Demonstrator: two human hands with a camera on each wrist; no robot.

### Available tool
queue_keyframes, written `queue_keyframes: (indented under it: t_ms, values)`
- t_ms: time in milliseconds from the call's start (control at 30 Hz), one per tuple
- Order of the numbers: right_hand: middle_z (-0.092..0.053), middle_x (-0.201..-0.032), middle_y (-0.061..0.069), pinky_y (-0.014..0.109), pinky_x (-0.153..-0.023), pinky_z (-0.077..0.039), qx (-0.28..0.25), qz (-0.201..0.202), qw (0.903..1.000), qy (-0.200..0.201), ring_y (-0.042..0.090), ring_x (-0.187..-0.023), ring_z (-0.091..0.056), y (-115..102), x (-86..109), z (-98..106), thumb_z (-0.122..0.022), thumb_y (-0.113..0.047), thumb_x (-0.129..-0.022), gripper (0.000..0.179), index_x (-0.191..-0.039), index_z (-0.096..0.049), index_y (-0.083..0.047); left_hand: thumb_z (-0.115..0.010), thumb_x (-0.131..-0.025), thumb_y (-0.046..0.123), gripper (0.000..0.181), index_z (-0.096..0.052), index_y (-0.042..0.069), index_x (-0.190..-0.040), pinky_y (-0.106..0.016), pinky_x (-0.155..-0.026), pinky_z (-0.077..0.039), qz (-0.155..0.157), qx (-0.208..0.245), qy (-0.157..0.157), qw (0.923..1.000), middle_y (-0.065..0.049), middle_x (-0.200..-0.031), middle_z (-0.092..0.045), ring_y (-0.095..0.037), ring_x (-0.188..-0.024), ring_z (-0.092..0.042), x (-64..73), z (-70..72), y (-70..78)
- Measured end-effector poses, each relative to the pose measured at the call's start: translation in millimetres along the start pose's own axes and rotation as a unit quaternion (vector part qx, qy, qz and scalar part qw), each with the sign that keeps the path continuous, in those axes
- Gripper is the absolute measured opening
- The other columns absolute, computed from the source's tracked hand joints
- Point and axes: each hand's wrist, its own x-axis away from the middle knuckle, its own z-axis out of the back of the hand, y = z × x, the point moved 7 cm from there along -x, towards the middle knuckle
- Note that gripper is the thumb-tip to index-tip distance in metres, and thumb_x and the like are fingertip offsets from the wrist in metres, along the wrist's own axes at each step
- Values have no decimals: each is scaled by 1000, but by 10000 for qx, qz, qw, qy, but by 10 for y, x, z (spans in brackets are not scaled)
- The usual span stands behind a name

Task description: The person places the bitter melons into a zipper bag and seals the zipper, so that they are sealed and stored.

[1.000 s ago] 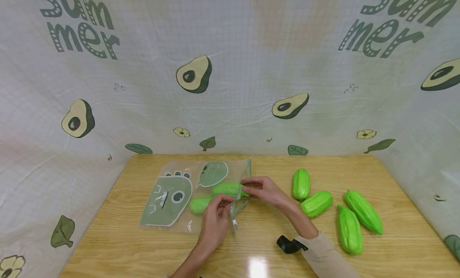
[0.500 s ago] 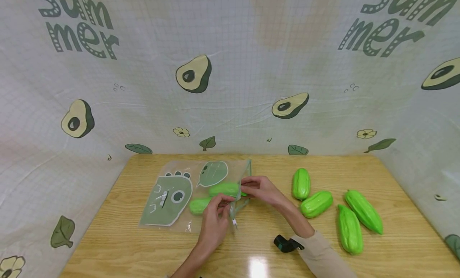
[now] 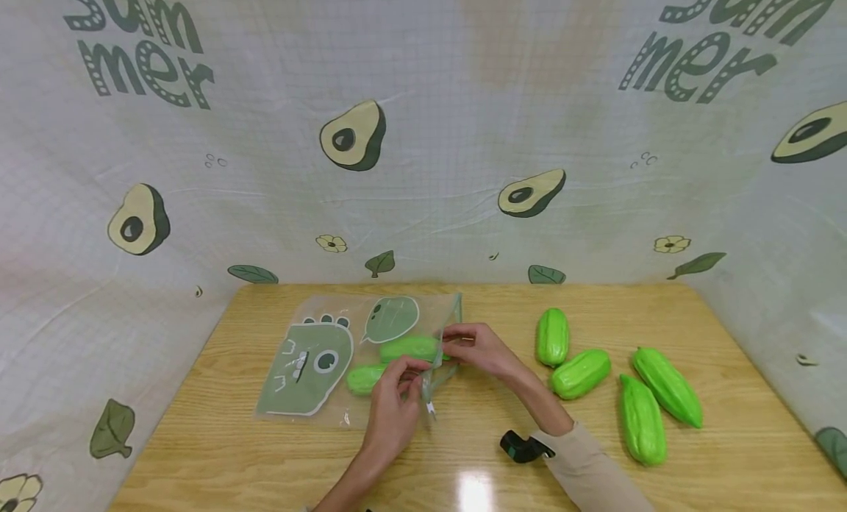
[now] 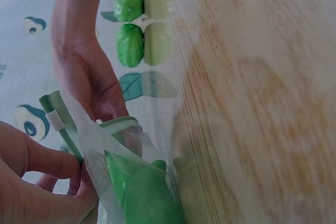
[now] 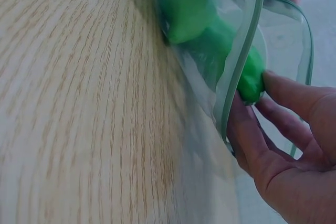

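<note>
At center frame, the left hand [image 3: 392, 405] pinches the edge of a clear bag [image 3: 362, 359]; the right hand [image 3: 483, 350], fingers curled, grips a green vegetable [image 5: 251, 77] at its mouth.

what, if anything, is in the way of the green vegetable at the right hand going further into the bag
Nothing visible. The bag's mouth is open, and the green vegetable is already mostly inside. The other vegetable in there lies to its side, nearer the person, not squarely ahead.

Upper gourd [image 3: 409, 349] deeper inside bag [image 3: 306, 383]
</note>
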Motion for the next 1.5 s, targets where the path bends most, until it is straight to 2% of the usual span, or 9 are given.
queue_keyframes:
  t_ms: [233, 467, 600, 767, 867, 1000, 1167, 1500]
  values:
    - [-68, -118, 27, 25, -83, -57, -6, 189, 9998, -45, 28, -106, -70, -1, -24, -22, -64, -3, -99, 32, -125, -62, 15, -56, -93, -16, 28, -70, 5, -105, -33, -91, -57, -30, -11, -26, 10000, -7, -110, -65, -24, -103, -64, 0, -2, -11]
    - [-69, -115, 26, 35, -85, -59, 38, 285, 9995, -90, 27, -105, -70, -18, -38, -59, -64, -2, -99, 30, -123, -62, 14, -57, -93, -16, 28, -70, 5, -104, -33, -91, -57, -41, -82, -14, 10000, -7, -109, -66, -25, -103, -64, 2, 0, -11]
    - [-70, -114, 26, 39, -87, -59, 135, 328, 9994, -51, 31, -106, -70, -20, -52, -74, -65, -3, -99, 29, -122, -63, 14, -57, -93, -16, 28, -70, 6, -105, -34, -93, -56, 9, -107, -26, 9999, -6, -109, -65, -24, -104, -64, 3, 1, -14]
    - [-70, -114, 26, 31, -85, -58, 214, 336, 9992, 27, 36, -108, -69, -13, -61, -86, -65, -3, -98, 28, -121, -64, 14, -57, -93, -16, 29, -71, 6, -104, -33, -92, -57, -60, -77, -10, 10000, -6, -108, -65, -24, -103, -64, 8, 4, 1]
    - [-71, -111, 25, 24, -82, -57, 306, 409, 9986, 100, 35, -105, -70, -17, -68, -91, -67, -3, -97, 27, -119, -66, 14, -57, -93, -17, 29, -71, 5, -104, -33, -89, -57, -213, -52, 10, 9998, -7, -108, -66, -25, -102, -65, 14, 8, 20]
    - [-72, -106, 24, 20, -78, -55, 477, 530, 9972, 222, 32, -99, -71, -28, -77, -95, -69, -3, -97, 26, -117, -68, 13, -57, -93, -17, 28, -71, 5, -104, -33, -90, -57, -204, -51, 8, 9998, -7, -107, -66, -25, -101, -65, 16, 6, 18]
    - [-73, -105, 23, 19, -77, -55, 573, 518, 9965, 319, 33, -98, -72, -21, -74, -104, -71, -4, -96, 26, -116, -68, 13, -57, -93, -17, 27, -70, 5, -104, -33, -91, -57, -65, -82, 0, 9999, -5, -106, -65, -25, -102, -65, 12, -2, -3]
    - [-73, -108, 23, 23, -80, -57, 796, 629, 9941, 387, 35, -100, -72, -33, -91, -133, -70, -5, -96, 26, -116, -69, 11, -57, -92, -17, 28, -70, 4, -104, -33, -90, -57, -61, -92, 10, 9999, -6, -106, -65, -26, -101, -65, 5, -3, -3]
